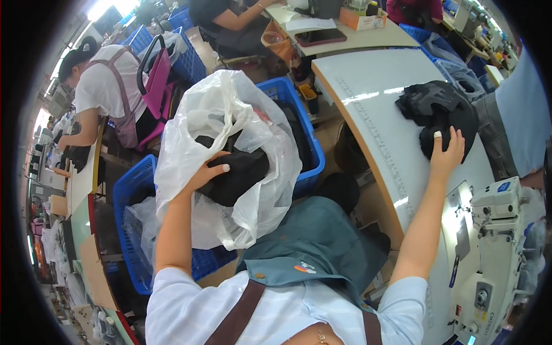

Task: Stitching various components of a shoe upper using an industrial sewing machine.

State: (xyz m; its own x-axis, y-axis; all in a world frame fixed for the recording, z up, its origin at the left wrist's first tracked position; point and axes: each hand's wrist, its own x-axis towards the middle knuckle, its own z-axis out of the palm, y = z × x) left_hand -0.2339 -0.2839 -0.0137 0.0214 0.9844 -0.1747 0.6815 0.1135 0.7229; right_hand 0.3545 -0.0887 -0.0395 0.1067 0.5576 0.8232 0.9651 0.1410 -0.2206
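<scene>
Hands well apart. L hand in mouth of white plastic bag, on blk cloth; fingers partly hidden, can't tell if gripping. R hand spread, palm down, on dk fabric pile atop white desk. Sewing m/c nr R hand, closer to body. Blue crate beyond L hand, to its rt.

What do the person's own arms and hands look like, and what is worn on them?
The left hand and right hand wear no gloves. Something white, perhaps polish, covers the thumbnails. The forearms are bare, with no watch or bracelet visible. The sleeves are short and light blue.
</scene>
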